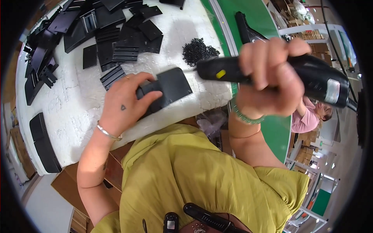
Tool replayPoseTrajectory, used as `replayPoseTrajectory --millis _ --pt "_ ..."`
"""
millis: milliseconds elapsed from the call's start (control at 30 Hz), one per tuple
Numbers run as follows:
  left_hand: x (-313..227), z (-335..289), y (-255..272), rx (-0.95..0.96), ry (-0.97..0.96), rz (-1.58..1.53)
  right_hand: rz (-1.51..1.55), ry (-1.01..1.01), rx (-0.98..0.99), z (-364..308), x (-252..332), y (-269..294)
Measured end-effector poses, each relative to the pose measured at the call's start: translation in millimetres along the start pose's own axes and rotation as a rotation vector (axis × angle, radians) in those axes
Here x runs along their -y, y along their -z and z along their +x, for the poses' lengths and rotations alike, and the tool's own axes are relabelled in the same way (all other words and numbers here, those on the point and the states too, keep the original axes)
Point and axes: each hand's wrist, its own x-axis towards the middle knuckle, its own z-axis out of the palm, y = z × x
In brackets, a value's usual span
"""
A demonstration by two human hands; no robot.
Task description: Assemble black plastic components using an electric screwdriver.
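Note:
My left hand (125, 100) grips a black plastic part (175, 86) at the near edge of the white work surface, its thumb and fingers closed round the part's left end. My right hand (270, 75), somewhat blurred, is wrapped round a black electric screwdriver (224, 70) with a yellow mark on its body. The screwdriver lies roughly level, its thin bit pointing left at the part's right end. Whether the bit touches the part I cannot tell. Just beyond the bit sits a heap of small black screws (199, 52).
Many black plates and ribbed pieces (116, 37) are piled at the far left of the white surface (77, 128). A long black piece (43, 143) lies at its left edge. Another black tool (246, 28) rests on the green bench (258, 15). A person in pink (305, 118) is at the right.

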Motion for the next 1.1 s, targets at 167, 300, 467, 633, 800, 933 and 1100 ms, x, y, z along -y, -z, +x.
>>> replayPoseTrajectory --millis 167,300,467,633,800,933,1100 --pt "-8.6 -1.3 13.8 -0.094 -0.035 0.296 -0.297 0.117 -0.325 -5.8 -3.9 52.6" --pt "-22.9 8.2 17.7 -0.152 -0.132 0.229 -0.264 0.057 -0.43 -17.4 -16.4 60.4" --pt "-30.5 18.7 10.9 -0.037 -0.185 0.163 -0.217 0.023 -0.44 -22.1 -33.4 60.5" --pt "-32.9 32.2 7.7 0.032 -0.169 0.131 -0.173 0.053 -0.448 -22.9 -30.8 65.0" --pt "-26.7 66.2 -15.7 0.014 -0.349 0.162 -0.12 0.113 -0.387 -20.0 -16.8 64.1" --pt "-20.5 92.3 -49.5 0.017 -0.42 0.158 -0.093 0.12 -0.413 -19.4 -4.5 56.7" --pt "-17.9 97.7 -54.6 0.039 -0.525 0.019 -0.054 0.155 -0.307 -20.9 5.4 56.6"
